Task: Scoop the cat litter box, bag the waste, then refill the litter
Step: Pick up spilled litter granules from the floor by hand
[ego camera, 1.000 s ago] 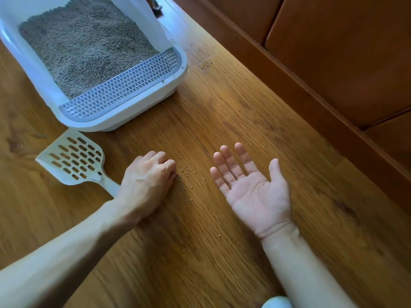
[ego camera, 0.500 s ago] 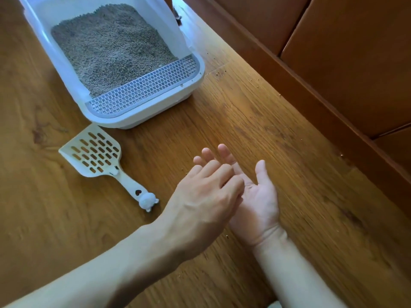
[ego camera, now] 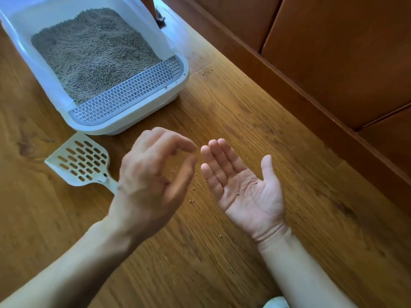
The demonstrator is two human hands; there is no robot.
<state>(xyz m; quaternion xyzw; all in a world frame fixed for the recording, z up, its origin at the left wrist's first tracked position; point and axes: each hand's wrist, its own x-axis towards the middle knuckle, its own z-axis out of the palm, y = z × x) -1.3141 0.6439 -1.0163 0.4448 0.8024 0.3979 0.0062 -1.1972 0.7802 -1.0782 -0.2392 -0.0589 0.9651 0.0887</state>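
Note:
A white litter box (ego camera: 142,121) filled with grey-brown litter (ego camera: 93,52) stands on the wooden floor at the upper left, with a slotted grate along its near edge. A cream slotted scoop (ego camera: 80,161) lies on the floor just in front of it; its handle is hidden behind my left hand. My left hand (ego camera: 153,174) hovers blurred above the floor, fingers curled and apart, holding nothing I can see. My right hand (ego camera: 242,187) rests palm up beside it, fingers spread, with a tiny speck on the palm. Scattered litter grains (ego camera: 192,201) lie on the floor between the hands.
A dark wooden baseboard and panels (ego camera: 311,85) run diagonally along the right side. More loose grains (ego camera: 203,73) dot the floor right of the box. A dark small object (ego camera: 160,18) sits behind the box. A pale cloth edge (ego camera: 275,303) shows at the bottom.
My left hand went from the floor beside the scoop onto my right palm, then lifted off to the left. The right palm stayed up. The view shifted, showing more of the box.

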